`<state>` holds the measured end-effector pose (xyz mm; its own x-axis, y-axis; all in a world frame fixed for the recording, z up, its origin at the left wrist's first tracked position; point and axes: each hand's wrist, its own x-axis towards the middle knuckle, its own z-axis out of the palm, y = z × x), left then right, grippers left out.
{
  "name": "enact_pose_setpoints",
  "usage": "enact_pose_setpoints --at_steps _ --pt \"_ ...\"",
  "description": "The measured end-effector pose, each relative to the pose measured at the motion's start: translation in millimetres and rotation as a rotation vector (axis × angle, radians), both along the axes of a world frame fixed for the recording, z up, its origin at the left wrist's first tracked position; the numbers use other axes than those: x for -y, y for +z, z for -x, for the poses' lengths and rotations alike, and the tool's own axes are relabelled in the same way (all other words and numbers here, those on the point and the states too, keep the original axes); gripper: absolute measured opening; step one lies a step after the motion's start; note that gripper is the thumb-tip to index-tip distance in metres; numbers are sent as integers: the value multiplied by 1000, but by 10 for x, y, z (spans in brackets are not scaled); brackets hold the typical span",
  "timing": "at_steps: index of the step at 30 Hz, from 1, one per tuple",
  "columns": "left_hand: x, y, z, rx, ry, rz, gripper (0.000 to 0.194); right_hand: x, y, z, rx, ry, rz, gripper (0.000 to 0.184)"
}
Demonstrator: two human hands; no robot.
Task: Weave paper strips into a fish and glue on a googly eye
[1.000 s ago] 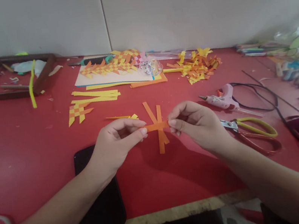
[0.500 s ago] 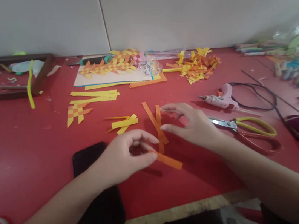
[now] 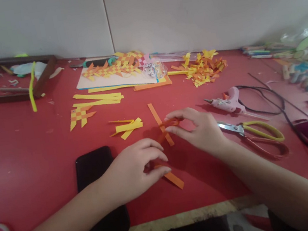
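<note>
My left hand is curled low over the red table, its fingertips pinched on one end of an orange paper strip that lies flat toward the front edge. My right hand is a little farther back, thumb and forefinger pinched on a second orange strip. A third orange strip lies diagonally on the table just left of those fingertips. Loose yellow strips lie behind my left hand.
A black phone lies under my left wrist. Scissors, a pink glue gun with black cable, woven paper pieces, paper scraps, a white sheet and a wooden frame lie around.
Both hands held one orange strip together a second ago. My right hand let go and reached to another strip; my left hand carried the first strip down to the table.
</note>
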<state>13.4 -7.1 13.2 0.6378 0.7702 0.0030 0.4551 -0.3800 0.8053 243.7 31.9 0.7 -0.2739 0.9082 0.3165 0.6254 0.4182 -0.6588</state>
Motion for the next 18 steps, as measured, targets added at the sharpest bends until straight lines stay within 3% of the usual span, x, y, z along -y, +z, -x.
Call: enact_pose_setpoints --at_steps 2,4,7,11,15,18 --pt "5 -39 -2 54 143 -40 28 12 35 11 -246 4 125 25" --pt "6 -73 -10 145 346 -52 52 30 77 31 -465 42 274 28" --pt "7 -92 -37 353 498 73 70 68 128 77 -614 89 405 28" --pt "28 -57 -69 545 454 211 46 133 135 149 -684 109 473 25" --pt "48 -20 -64 534 497 86 12 187 127 200 -718 170 542 21" --pt "36 -18 -58 501 516 28 4 207 126 213 -657 168 499 25"
